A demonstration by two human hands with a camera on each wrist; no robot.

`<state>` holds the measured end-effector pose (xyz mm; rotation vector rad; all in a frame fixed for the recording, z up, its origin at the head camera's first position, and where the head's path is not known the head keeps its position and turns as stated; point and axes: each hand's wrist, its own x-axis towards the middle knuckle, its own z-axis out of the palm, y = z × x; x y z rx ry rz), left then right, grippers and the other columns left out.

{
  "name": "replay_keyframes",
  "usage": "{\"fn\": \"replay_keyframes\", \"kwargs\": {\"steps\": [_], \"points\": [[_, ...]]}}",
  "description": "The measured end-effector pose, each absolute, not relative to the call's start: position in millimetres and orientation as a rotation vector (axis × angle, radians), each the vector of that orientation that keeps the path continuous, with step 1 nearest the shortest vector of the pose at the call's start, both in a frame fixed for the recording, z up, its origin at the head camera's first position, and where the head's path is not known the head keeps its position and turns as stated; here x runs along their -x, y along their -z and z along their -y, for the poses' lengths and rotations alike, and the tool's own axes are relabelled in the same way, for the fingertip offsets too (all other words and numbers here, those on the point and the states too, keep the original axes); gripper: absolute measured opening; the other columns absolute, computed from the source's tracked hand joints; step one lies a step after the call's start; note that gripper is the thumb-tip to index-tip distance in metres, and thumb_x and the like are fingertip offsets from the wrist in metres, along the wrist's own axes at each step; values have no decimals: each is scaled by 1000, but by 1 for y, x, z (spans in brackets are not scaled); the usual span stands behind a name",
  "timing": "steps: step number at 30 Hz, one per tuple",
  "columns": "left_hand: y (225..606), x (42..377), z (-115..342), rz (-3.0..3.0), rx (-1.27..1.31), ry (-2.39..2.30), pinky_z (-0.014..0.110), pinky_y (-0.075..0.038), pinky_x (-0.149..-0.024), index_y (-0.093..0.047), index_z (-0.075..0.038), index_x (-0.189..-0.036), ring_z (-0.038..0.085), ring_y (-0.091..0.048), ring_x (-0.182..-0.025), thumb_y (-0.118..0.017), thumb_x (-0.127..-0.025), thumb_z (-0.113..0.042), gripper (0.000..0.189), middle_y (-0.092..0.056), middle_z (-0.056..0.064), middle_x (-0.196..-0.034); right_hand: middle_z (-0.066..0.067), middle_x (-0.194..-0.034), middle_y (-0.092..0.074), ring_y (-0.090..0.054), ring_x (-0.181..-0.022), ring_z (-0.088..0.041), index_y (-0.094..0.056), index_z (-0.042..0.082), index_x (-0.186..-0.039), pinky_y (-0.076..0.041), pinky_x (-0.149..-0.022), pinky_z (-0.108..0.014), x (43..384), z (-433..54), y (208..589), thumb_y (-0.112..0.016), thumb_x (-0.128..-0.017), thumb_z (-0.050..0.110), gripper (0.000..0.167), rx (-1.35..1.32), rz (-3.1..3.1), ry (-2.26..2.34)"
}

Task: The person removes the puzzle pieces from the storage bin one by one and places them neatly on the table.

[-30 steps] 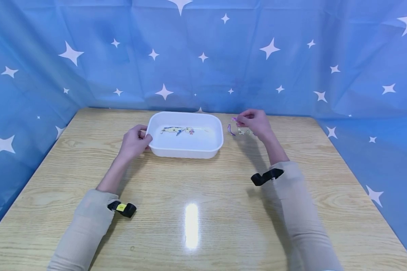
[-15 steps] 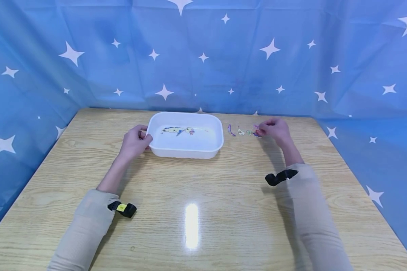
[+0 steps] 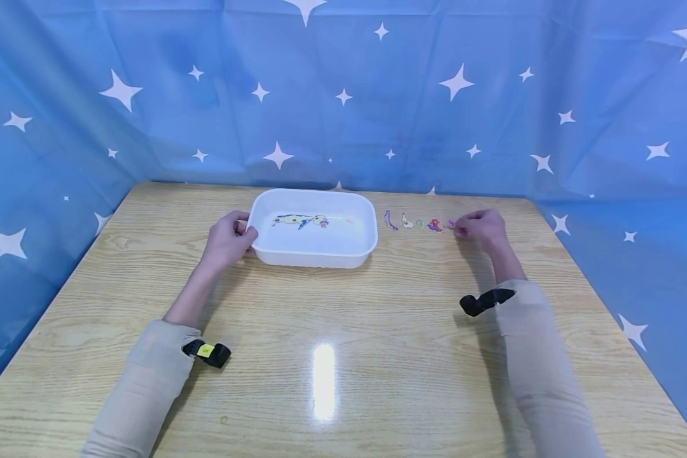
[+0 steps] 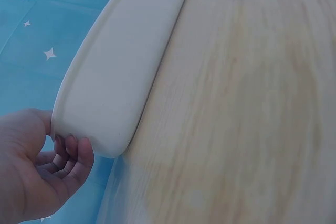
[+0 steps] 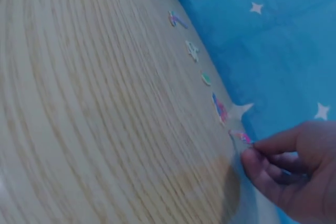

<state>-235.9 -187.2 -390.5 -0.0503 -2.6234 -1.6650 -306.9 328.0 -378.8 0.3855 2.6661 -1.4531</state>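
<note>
The white tub (image 3: 312, 259) by the left hand (image 3: 226, 240) looks like smooth plastic. The table (image 3: 401, 331) under the right hand (image 3: 483, 228) looks like shiny wood. Behind both, the blue sheet (image 3: 343, 63) looks crinkly.

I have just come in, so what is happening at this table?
A person's left hand grips the left end of a white tray. The right hand pinches a pink piece; four other pieces lie in a row on the table between that hand and the tray. More pieces lie inside the tray.
</note>
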Motion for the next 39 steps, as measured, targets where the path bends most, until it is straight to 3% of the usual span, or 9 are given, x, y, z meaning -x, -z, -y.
{"fn": "replay_keyframes", "kwargs": {"steps": [6, 10, 19, 27, 34, 39], "points": [[391, 235, 188, 2633, 70, 1648, 28, -63, -64, -52, 11, -134, 17, -59, -68, -51, -97, -8, 42, -53, 14, -86, 1, -75, -69, -68, -67, -4, -57, -17, -127, -62, -76, -23, 309, -333, 385, -64, -95, 4, 39, -398, -2642, 1508], [391, 236, 188, 2636, 63, 1636, 29, -64, -64, -52, 9, -134, 17, -59, -68, -52, -97, -8, 41, -53, 14, -87, 2, -74, -68, -69, -66, -4, -56, -18, -127, -62, -75, -24, 310, -335, 387, -62, -96, 4, 38, -398, -2625, 1555], [391, 235, 187, 2643, 53, 1633, 29, -63, -64, -52, 10, -134, 18, -59, -68, -52, -97, -8, 41, -53, 15, -88, -9, -89, -71, -68, -70, -6, -58, -15, -127, -61, -72, -21, 308, -337, 388, -61, -98, 8, 38, -424, -2693, 1446], [390, 236, 187, 2639, 51, 1644, 31, -64, -66, -51, 10, -135, 24, -61, -71, -52, -97, -8, 42, -54, 15, -88, -21, -117, -62, -62, -92, -17, -59, -9, -131, -58, -75, -23, 303, -330, 380, -57, -99, 15, 40, -358, -2783, 1324], [390, 235, 187, 2633, 60, 1648, 32, -64, -67, -51, 11, -135, 28, -62, -73, -51, -97, -8, 42, -53, 15, -87, -26, -119, -62, -66, -78, -6, -59, -11, -130, -62, -80, -27, 304, -312, 368, -58, -100, 17, 40, -234, -2813, 1382], [390, 235, 188, 2636, 59, 1639, 32, -64, -66, -51, 10, -136, 29, -61, -73, -51, -97, -8, 42, -53, 15, -87, -26, -115, -64, -67, -76, -7, -59, -11, -129, -62, -76, -27, 304, -296, 360, -58, -101, 17, 40, -168, -2811, 1425]]}}
